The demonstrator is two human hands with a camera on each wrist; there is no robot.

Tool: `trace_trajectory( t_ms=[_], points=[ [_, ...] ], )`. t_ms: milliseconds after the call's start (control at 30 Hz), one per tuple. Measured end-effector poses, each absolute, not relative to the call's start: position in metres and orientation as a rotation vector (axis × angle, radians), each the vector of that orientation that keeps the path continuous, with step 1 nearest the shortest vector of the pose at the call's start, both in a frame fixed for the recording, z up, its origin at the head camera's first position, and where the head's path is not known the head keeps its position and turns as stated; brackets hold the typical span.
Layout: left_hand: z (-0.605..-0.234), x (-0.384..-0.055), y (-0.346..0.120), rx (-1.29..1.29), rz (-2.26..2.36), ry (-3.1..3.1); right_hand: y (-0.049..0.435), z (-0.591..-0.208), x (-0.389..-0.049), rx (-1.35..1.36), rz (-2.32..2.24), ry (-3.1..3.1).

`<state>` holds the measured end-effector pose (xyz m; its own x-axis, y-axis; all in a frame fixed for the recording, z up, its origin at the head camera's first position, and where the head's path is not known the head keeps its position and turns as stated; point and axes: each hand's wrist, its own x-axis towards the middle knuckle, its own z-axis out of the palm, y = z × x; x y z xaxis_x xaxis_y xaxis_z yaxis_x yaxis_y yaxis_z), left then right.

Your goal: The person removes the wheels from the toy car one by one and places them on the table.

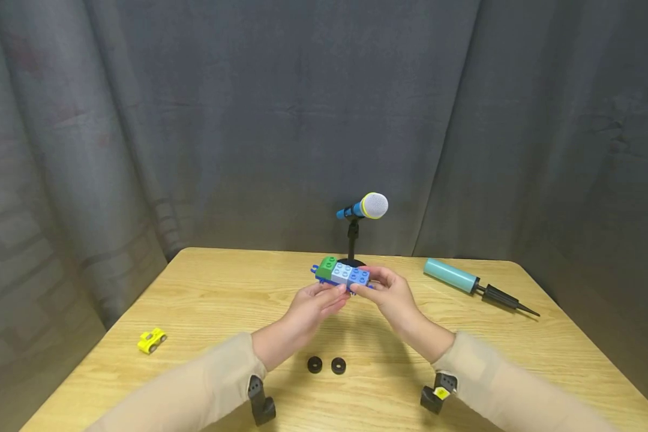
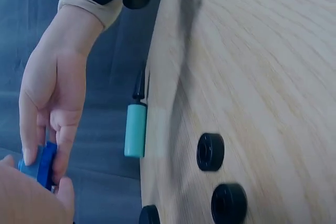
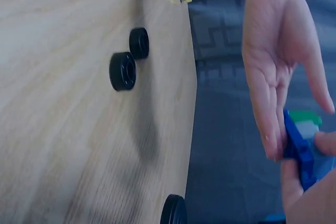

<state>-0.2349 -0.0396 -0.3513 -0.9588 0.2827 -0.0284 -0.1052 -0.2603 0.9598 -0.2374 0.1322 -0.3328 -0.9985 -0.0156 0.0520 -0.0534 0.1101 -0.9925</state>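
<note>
A toy brick vehicle (image 1: 341, 273), with a green, a pale blue and a blue block on a dark blue base, is held above the table between both hands. My right hand (image 1: 394, 294) pinches its blue end, thumb on top and fingers beneath; the left wrist view shows this grip on the blue base (image 2: 47, 163). My left hand (image 1: 313, 306) holds it from the near left side. In the right wrist view, the left fingers (image 3: 265, 114) lie rather straight against the underside of the base, with the thumb spread above. A hook sticks out past the green block.
Two black wheel-like rings (image 1: 314, 364) lie on the wooden table (image 1: 237, 288) below the hands. Behind stands a blue microphone (image 1: 374, 206) on a black stand. A teal hand pump (image 1: 450, 276) lies at right, a yellow toy car (image 1: 152, 340) at left. Grey curtains surround the table.
</note>
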Motion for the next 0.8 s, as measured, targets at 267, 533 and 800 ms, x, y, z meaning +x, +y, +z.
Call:
trace_trajectory(
  t_ms=[267,533,800],
  points=[
    [-0.347,-0.234,-0.031,0.069,2.358,1.76,0.121,-0.343,-0.228,0.12,1.938,-2.297],
    [-0.35,-0.238,-0.031,0.004,2.327,1.816,0.118,-0.357,-0.219,0.196,1.979,-2.304],
    [-0.354,-0.239,-0.036,0.05,2.266,1.865,0.125,-0.36,-0.216,0.249,1.993,-2.376]
  ],
)
